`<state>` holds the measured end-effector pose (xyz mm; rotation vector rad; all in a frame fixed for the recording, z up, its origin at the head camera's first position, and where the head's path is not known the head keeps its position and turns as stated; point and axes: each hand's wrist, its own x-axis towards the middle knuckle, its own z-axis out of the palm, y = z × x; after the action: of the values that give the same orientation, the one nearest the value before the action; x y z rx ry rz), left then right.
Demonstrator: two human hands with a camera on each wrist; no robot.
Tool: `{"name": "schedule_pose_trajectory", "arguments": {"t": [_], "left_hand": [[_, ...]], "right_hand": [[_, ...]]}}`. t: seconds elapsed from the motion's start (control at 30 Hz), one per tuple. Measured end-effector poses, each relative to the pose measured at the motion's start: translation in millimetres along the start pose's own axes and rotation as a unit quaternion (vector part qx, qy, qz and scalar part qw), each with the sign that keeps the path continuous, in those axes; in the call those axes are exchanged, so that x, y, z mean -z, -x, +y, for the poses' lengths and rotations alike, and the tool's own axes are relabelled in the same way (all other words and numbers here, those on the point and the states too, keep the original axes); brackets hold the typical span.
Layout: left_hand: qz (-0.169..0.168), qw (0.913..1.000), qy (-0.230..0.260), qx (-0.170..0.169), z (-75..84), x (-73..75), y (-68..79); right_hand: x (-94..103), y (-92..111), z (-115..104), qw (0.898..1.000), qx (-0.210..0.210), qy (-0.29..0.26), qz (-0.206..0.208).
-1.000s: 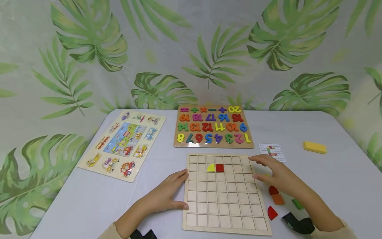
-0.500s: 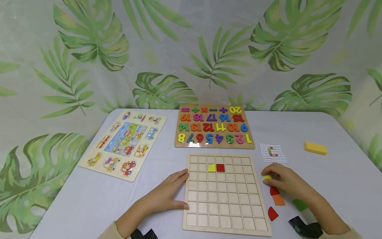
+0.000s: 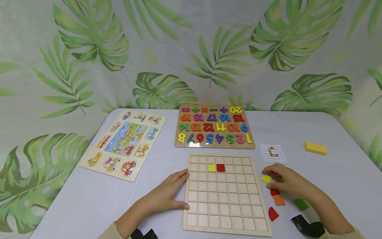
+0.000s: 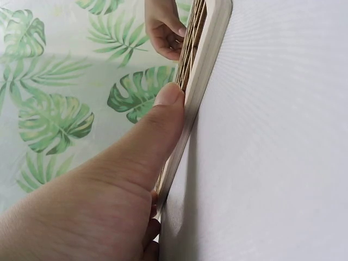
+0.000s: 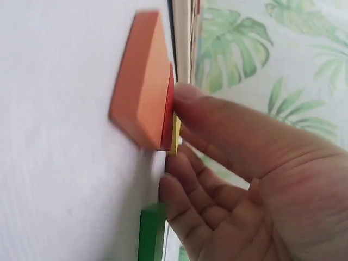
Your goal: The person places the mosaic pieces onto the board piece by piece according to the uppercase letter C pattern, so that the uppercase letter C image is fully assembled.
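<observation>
Black gear is sitting by each wrist, near eight and four o'clock from the middle of the board; a red quarter is lying just beside the board towards four; round three an orange block is lying with a red piece just beyond it, and a green piece farther out; at nine the left hand is resting against the board's edge, thumb and fingers spread well apart, touching that edge alone; near three the right hand is curling its fingers, the gap narrow, and pinching the yellow piece just outside the board; towards eleven a yellow quarter and a red square are filling neighbouring cells; beyond, a card and a yellow block are lying towards two, a vehicle puzzle towards ten, a number board about twelve; leafy cloth is hanging behind.
</observation>
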<state>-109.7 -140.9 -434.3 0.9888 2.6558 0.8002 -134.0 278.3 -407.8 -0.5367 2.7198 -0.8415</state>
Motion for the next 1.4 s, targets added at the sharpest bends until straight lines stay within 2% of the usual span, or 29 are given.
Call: {"name": "schedule_pose_trajectory", "arguments": {"t": [0.2, 0.47, 0.7, 1.03, 1.2, 1.4], "left_hand": [[-0.001, 1.0000, 0.002, 0.001, 0.1, 0.2, 0.4], [0.001, 1.0000, 0.000, -0.001, 0.2, 0.4, 0.7], [0.003, 1.0000, -0.001, -0.004, 0.4, 0.3, 0.9], [0.004, 1.0000, -0.004, -0.006, -0.6, -0.9, 0.4], [0.003, 1.0000, -0.005, -0.004, -0.6, -0.8, 0.3], [0.001, 1.0000, -0.003, -0.003, -0.1, -0.5, -0.4]], "right_hand": [[-0.9, -0.5, -3.7, 1.000, -0.007, 0.009, 0.006], [-2.4, -3.1, -12.8, 0.999, -0.003, 0.026, 0.047], [-2.1, -6.6, -24.1, 0.990, 0.072, 0.039, 0.114], [-1.7, -29.5, -64.5, 0.971, 0.159, 0.048, 0.173], [-11.0, -43.6, -79.5, 0.971, 0.168, 0.024, 0.171], [-31.2, -61.0, -79.3, 0.986, 0.120, -0.003, 0.119]]}}
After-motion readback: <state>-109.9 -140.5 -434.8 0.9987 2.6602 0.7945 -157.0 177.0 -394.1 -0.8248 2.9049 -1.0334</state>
